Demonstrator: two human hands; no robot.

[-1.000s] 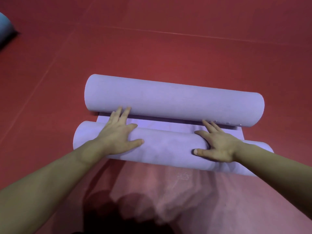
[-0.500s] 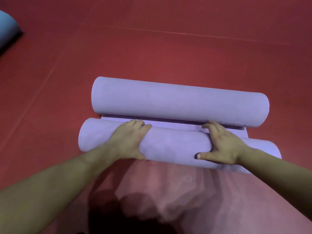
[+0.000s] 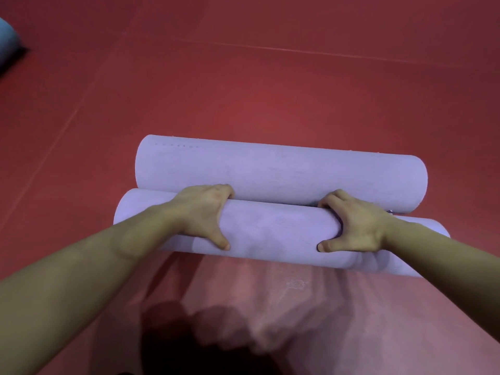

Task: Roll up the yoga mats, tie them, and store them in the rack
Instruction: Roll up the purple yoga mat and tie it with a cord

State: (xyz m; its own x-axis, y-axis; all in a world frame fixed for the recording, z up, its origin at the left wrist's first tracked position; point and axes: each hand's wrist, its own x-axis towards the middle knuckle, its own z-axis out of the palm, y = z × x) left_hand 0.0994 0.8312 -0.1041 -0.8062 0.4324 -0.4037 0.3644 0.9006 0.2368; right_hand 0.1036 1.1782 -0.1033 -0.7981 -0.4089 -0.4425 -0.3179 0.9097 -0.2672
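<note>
Strip of flat mat between the two rolls is gone now, and both hands went from flat to wrapped. Left hand (image 3: pixel 205 212) and right hand (image 3: pixel 354 226) each clamp the near roll of pale lilac foam yoga mat (image 3: pixel 273 231), thumbs nearside, fingers tucked into the crease where it touches the far lilac roll (image 3: pixel 281 174) on the red floor (image 3: pixel 270 90). Worry: no tie yet, so easing off could let it spring loose, and past the right hand its end juts out, so it might cone.
</note>
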